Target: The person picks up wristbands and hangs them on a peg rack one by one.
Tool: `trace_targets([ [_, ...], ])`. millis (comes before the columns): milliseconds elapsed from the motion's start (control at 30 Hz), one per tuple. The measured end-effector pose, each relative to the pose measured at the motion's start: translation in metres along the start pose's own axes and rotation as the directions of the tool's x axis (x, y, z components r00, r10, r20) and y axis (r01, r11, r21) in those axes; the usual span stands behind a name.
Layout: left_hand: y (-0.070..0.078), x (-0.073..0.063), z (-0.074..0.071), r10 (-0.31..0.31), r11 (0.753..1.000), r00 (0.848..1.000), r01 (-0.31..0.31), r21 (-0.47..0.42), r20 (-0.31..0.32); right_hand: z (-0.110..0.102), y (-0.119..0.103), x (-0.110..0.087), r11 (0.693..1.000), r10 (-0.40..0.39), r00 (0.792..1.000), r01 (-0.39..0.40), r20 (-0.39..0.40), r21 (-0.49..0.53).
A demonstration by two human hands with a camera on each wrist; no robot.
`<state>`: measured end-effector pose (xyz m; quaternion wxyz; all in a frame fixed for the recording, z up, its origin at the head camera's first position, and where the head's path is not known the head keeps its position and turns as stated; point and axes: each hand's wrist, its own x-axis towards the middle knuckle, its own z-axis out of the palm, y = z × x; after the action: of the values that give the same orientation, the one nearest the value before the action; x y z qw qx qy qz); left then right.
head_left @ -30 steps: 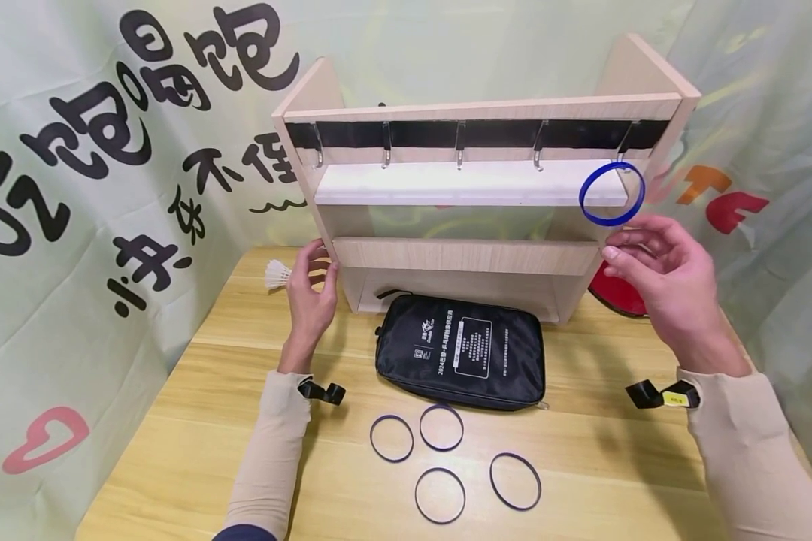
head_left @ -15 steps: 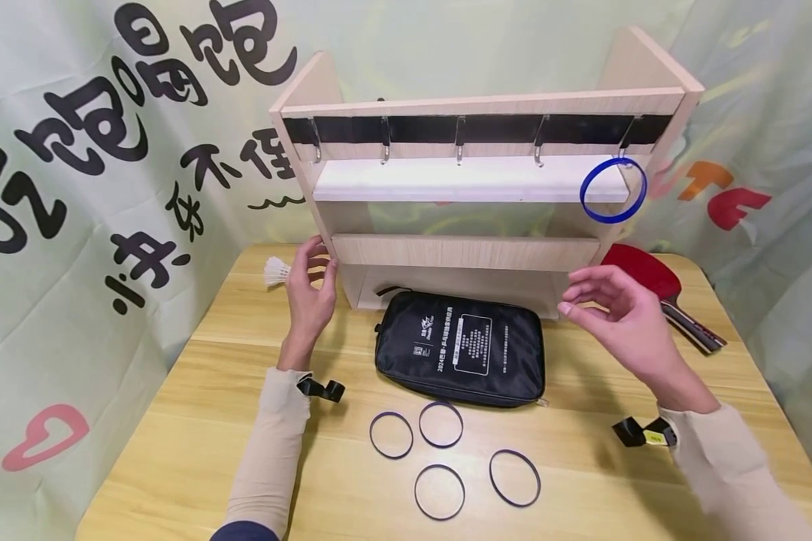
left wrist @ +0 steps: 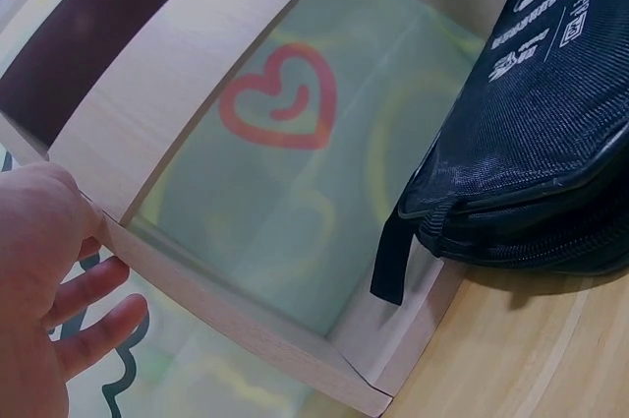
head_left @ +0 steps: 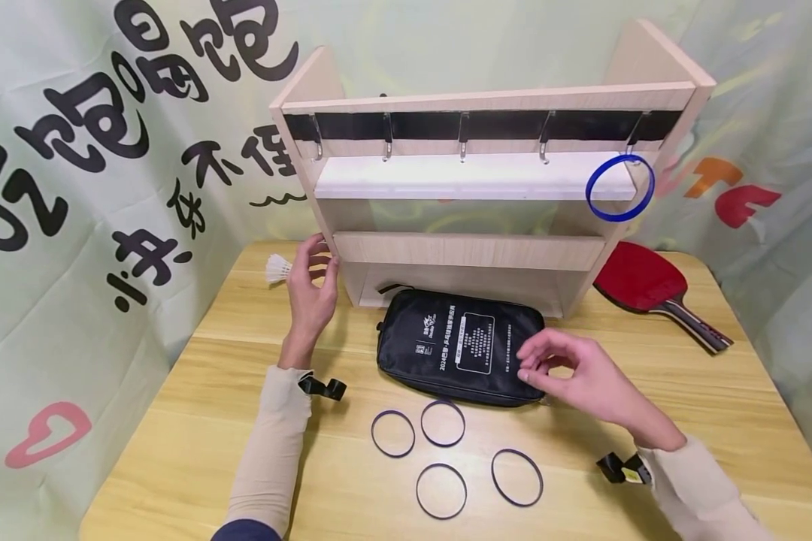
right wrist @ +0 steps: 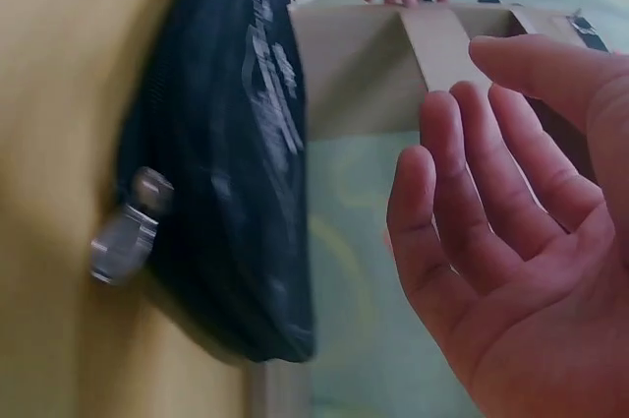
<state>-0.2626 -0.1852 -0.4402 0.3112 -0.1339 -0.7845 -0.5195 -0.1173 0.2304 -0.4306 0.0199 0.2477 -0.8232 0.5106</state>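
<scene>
My left hand (head_left: 311, 289) rests against the left side panel of a pale wooden shelf (head_left: 474, 252), thumb at its front edge and loosely bent fingers along the outer side. In the left wrist view its fingers (left wrist: 108, 315) hang beside the panel. My right hand (head_left: 578, 372) hovers over the right end of a black zippered bag (head_left: 413, 338), fingers loosely bent, holding nothing. In the right wrist view the palm (right wrist: 550, 310) shows bare. One blue ring (head_left: 590, 197) hangs from the rightmost hook. Several dark blue rings lie on the table in front of the bag, one ring (head_left: 492, 473) nearest the right hand.
Other hooks (head_left: 463, 150) line the black strip across the shelf front. A red table tennis bat (head_left: 643, 278) lies right of the shelf, a shuttlecock (head_left: 277, 268) to its left. Printed curtains (head_left: 68, 338) hang around the wooden table (head_left: 176, 451).
My right hand has left the shelf's right side and come down and left to above the bag, uncovering the bat. The left hand stays at the panel.
</scene>
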Motion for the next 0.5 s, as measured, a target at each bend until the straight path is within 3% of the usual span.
trace_targets([
  [267,-0.002,-0.001,0.000,-0.009,1.000,1.000,0.009,0.009,-0.003,0.019,0.009,-0.017,0.999,-0.023,0.982,0.018,0.187,0.029],
  [400,-0.003,-0.001,0.000,-0.006,1.000,1.000,0.006,0.015,-0.010,0.026,0.008,-0.025,1.000,0.022,0.942,-0.028,0.334,0.013],
  [500,-0.003,-0.001,0.001,-0.007,1.000,1.000,0.007,0.020,-0.009,0.031,0.008,-0.029,0.997,0.068,0.915,-0.075,0.397,0.002],
])
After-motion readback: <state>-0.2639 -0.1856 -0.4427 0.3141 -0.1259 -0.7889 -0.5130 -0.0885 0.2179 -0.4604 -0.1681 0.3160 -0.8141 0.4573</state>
